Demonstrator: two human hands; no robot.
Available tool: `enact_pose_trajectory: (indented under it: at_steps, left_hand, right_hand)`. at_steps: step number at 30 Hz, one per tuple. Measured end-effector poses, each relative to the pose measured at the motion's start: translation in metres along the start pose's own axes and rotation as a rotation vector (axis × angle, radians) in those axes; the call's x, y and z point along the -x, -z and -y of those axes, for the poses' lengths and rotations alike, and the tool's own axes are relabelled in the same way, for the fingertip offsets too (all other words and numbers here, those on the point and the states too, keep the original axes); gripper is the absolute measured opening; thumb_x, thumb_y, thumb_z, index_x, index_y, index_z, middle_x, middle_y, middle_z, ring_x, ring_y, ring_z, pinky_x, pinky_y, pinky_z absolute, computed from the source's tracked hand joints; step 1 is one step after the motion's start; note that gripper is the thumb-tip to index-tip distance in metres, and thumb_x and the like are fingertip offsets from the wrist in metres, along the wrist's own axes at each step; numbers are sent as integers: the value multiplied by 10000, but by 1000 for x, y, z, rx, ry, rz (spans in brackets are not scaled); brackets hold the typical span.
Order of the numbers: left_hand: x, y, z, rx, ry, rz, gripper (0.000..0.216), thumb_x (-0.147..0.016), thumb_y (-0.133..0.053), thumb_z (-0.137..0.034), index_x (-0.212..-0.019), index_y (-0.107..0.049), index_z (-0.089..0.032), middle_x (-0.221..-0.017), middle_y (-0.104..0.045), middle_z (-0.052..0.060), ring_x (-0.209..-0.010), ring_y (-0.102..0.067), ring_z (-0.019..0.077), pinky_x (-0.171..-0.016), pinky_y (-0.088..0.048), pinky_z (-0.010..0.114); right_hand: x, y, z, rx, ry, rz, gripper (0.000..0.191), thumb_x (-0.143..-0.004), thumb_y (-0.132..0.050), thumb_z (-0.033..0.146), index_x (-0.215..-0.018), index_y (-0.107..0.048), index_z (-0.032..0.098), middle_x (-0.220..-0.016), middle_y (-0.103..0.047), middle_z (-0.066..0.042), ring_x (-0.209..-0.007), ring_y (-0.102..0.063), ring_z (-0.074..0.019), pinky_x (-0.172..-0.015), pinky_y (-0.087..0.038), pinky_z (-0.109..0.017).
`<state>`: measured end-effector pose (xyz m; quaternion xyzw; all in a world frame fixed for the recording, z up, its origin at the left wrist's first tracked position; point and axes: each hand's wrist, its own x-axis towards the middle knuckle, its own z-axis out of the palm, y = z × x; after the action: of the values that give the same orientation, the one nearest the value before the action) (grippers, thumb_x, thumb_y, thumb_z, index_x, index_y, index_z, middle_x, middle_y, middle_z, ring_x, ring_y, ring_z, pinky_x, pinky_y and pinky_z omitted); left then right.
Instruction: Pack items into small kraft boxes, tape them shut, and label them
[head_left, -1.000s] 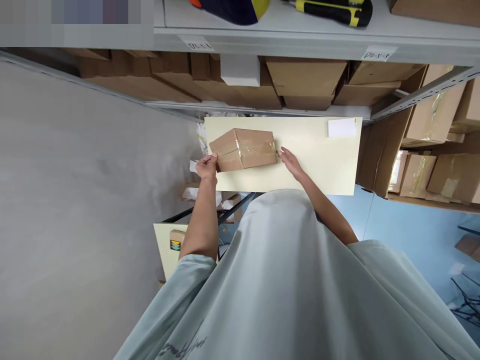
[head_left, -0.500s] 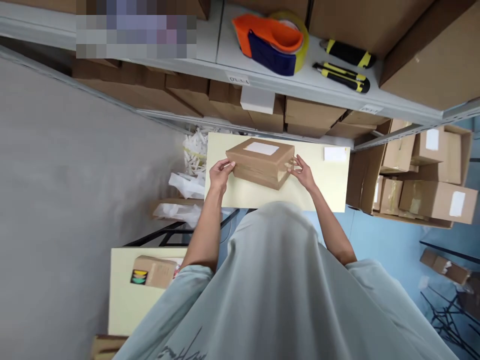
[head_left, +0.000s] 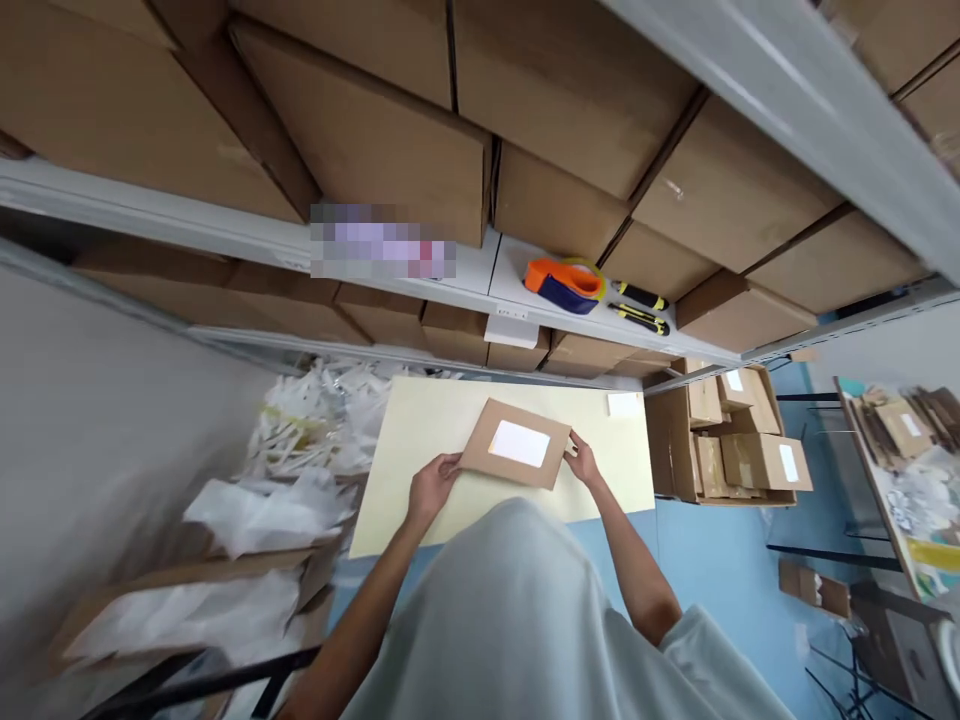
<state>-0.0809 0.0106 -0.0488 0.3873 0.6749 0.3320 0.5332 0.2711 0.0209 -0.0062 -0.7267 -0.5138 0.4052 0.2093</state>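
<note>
A tape dispenser lies beside two cutters on a shelf.

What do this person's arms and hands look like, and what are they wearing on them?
The left hand and right hand have five-fingered human shapes, with no gloves to see. The shirt is pale grey-green, and its loose right sleeve ends around the elbow. The left sleeve isn't visible.

Plain grey wall over at 9 o'clock, light-blue floor around 4. Big grey shelving unit runs across 12, its upper beam slanting from 1 down toward 3. Pale yellow surface sits near 6, plus a cluttered side surface between 3 and 4.
</note>
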Motion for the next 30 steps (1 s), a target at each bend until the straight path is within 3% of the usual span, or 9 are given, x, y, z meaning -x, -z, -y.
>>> enact_pose_trajectory:
  at_steps: [3, 5, 8, 11, 15, 20, 25, 27, 30]
  left_hand:
    - [-12, 11, -15, -21, -65, -32, 255, -679, -716, -349, -922, -794, -352, -1097, -897, 61, -1125, -852, 445, -1101, -662, 624]
    - [-26, 12, -48, -11, -177, -59, 277, -759, -695, -339, -1010, -811, -327, -1261, -881, 84, -1224, -830, 434, -1165, -634, 612]
    - [-48, 3, -129, 20, -466, -49, 278, -926, -645, -346, -1130, -825, -290, -1318, -864, 97, -1290, -802, 378, -1227, -599, 553]
    - [-56, -16, -219, 65, -705, -28, 277, -1021, -608, -322, -1172, -834, -269, -1299, -861, 105, -1258, -803, 338, -1180, -620, 500]
    - [-42, -35, -294, 118, -888, -34, 283, -1049, -583, -234, -1192, -827, -245, -1291, -862, 100, -1264, -797, 294, -1182, -618, 465]
    - [-13, -37, -293, 177, -880, -63, 275, -1055, -594, -210, -1188, -832, -243, -1270, -868, 101, -1238, -808, 284, -1168, -635, 462]
    - [13, -43, -260, 245, -729, -116, 263, -1046, -600, -188, -1182, -823, -222, -1278, -875, 92, -1224, -829, 264, -1180, -647, 469]
    - [25, -52, -249, 267, -704, -146, 244, -1056, -607, -200, -1181, -816, -217, -1275, -875, 96, -1223, -832, 259, -1182, -651, 468]
    - [49, -73, -232, 276, -725, -224, 215, -1084, -647, -269, -1219, -806, -216, -1276, -866, 108, -1209, -835, 258, -1141, -674, 450]
  right_hand:
    - [-4, 25, 30, 78, 57, -131, 622, -958, -632, 388, -1570, -720, 320, -1603, -741, -135, -1593, -612, -468, -1353, -485, -681]
    - [-16, 50, 65, 142, 133, -229, 639, -1026, -572, 445, -1625, -659, 243, -1692, -658, -178, -1665, -529, -437, -1413, -402, -673]
    - [-47, 89, 138, 381, 412, -399, 645, -1102, -505, 504, -1640, -610, 165, -1696, -630, -235, -1621, -561, -415, -1376, -427, -667]
    - [-84, 114, 216, 582, 626, -454, 616, -1144, -487, 500, -1668, -568, 186, -1714, -614, -211, -1631, -542, -379, -1388, -405, -621]
    - [-125, 119, 288, 761, 572, -330, 672, -1104, -611, 441, -1637, -539, 38, -1633, -638, -331, -1551, -592, -447, -1342, -435, -660]
    - [-144, 117, 318, 950, 327, -137, 682, -1047, -680, 262, -1633, -486, -29, -1541, -708, -362, -1482, -678, -435, -1322, -472, -593]
    - [-149, 132, 326, 961, 332, -34, 688, -1077, -626, 272, -1670, -426, -15, -1564, -698, -352, -1478, -684, -434, -1294, -491, -559]
    - [-145, 136, 318, 843, 388, -48, 709, -1074, -623, 301, -1671, -414, -19, -1566, -692, -353, -1480, -669, -442, -1297, -480, -569]
    - [-123, 133, 285, 410, 574, -53, 705, -1067, -650, 502, -1599, -507, 61, -1537, -720, -284, -1428, -683, -396, -1270, -519, -538]
